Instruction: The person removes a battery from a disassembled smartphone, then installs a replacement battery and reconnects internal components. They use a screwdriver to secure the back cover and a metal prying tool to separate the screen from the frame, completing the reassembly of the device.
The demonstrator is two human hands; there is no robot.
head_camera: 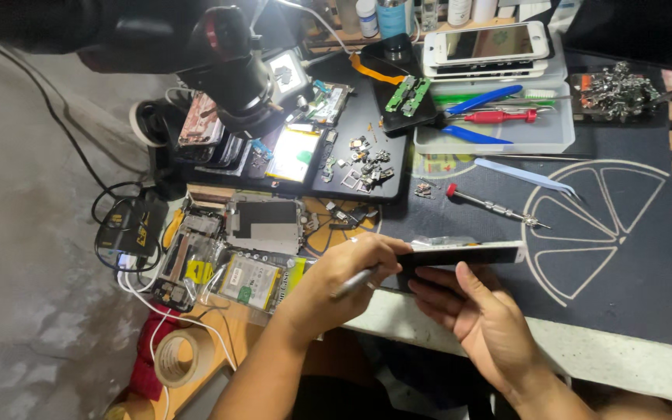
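Black and glossy, the phone is tipped up on its long edge at the near side of the dark work mat, and I read that tilt as a way to bring its side seam up toward my view. My right hand lies under and behind it, palm up, fingers spread along the back to prop it — a cradle rather than a squeeze. My left hand is curled tight around a thin metal tool, thumb and forefinger pinching it low like a pen, tip aimed at the phone's left end; I cannot tell whether the tip touches. The wrist bends inward, forearm coming up from the lower edge of view.

Spare parts sit well apart — a red-handled screwdriver out on the mat, opened handsets off to the left, a clear tray of tools beyond.
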